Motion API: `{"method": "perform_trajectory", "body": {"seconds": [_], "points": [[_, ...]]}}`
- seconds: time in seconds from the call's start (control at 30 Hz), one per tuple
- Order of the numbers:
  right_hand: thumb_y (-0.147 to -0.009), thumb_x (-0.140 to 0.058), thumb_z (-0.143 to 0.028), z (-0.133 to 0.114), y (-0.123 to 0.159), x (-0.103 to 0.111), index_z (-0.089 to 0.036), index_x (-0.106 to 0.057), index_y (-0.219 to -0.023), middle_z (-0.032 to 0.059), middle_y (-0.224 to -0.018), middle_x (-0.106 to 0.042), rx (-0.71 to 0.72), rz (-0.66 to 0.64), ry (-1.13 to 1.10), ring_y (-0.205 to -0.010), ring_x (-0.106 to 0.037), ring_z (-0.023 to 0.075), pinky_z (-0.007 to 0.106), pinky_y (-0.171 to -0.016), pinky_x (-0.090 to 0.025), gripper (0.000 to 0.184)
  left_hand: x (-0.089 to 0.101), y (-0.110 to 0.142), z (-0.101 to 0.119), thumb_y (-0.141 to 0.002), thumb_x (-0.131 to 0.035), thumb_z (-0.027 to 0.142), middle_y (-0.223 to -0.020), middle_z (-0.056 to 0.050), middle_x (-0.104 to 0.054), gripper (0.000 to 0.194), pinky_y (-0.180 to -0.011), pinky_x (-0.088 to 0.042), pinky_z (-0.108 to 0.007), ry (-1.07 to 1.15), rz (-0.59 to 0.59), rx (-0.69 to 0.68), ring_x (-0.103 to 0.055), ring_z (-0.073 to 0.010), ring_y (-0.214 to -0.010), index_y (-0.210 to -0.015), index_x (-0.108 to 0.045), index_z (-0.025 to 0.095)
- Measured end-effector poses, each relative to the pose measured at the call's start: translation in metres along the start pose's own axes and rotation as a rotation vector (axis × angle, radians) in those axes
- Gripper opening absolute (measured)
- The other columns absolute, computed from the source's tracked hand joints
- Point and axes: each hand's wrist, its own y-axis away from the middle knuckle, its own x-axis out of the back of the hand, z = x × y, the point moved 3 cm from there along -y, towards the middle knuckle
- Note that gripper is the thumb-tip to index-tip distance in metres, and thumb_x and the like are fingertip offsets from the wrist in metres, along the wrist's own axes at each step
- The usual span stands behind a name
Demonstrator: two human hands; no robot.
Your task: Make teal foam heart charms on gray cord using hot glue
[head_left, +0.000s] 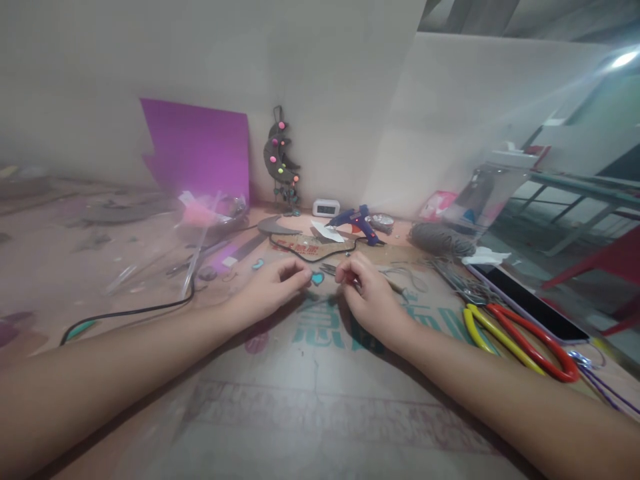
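Note:
My left hand (280, 283) pinches a small teal heart with a dark edge (317, 279) between thumb and fingertips, just above the table. A short gap away, my right hand (365, 290) is closed, fingertips drawn together; what it holds, if anything, is too small to make out. Behind the right fingers lie pliers (329, 268), partly hidden by that hand. A small blue curved piece (258, 264) rests left of my left hand. Further back sits a blue glue gun (357, 223) beside a white scrap of paper (327, 231).
Scissors with red and yellow handles (535, 340) and a phone (530, 303) lie at right, near grey yarn (443, 240). A moon ornament (281, 157) leans on the wall beside purple card (200, 150). A small white clock (326, 208) stands behind; a black cord (135, 312) crosses the left.

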Motion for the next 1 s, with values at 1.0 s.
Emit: {"method": "perform_trajectory", "body": {"seconds": [1.0], "points": [[-0.08, -0.066, -0.035, 0.012, -0.002, -0.003, -0.019, -0.06, -0.078, -0.0016, -0.071, -0.063, -0.401, 0.013, -0.44, -0.064, -0.06, 0.0132, 0.027, -0.06, -0.049, 0.017, 0.0, 0.004, 0.011, -0.09, -0.053, 0.037, -0.079, 0.0, -0.061, 0.023, -0.072, -0.042, -0.028, -0.027, 0.007, 0.055, -0.056, -0.015, -0.077, -0.08, -0.06, 0.017]]}}
